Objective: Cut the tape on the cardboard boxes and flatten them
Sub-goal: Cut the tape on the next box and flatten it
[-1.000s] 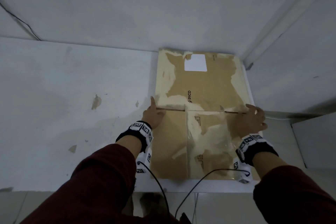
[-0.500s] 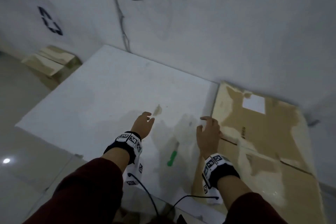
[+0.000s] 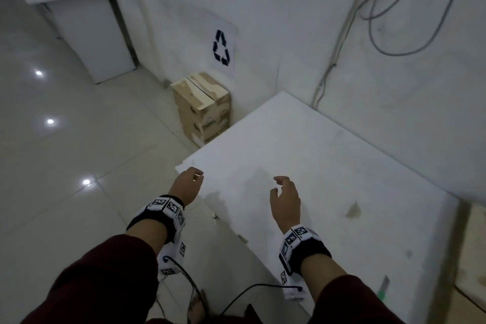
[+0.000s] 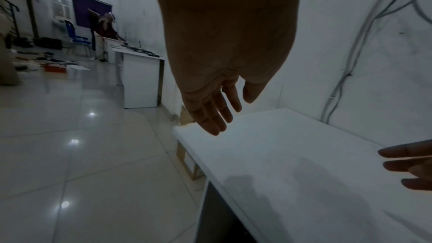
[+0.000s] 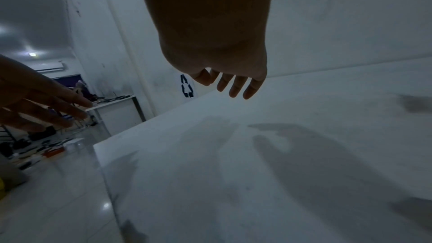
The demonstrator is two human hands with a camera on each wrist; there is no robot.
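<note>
Several cardboard boxes (image 3: pixel 203 106) stand stacked on the floor against the wall, beyond the far left corner of the white table (image 3: pixel 328 166). My left hand (image 3: pixel 188 183) hovers over the table's left corner, fingers loosely extended and holding nothing; the left wrist view shows it (image 4: pixel 215 110) above the table edge. My right hand (image 3: pixel 285 198) floats above the table top, also empty, with relaxed fingers (image 5: pixel 236 85). A green-handled cutter (image 3: pixel 382 288) lies on the table at the lower right. An edge of the flattened cardboard (image 3: pixel 473 258) shows at the far right.
A recycling sign (image 3: pixel 221 47) hangs on the wall above the stacked boxes. Cables (image 3: pixel 342 29) run down the wall behind the table. A white desk (image 3: pixel 86 21) stands at the far left across the glossy tiled floor (image 3: pixel 65 152).
The view has swung left, away from the flattened cardboard toward the stacked boxes on the floor. Both hands left the cardboard and moved left over the table, empty.
</note>
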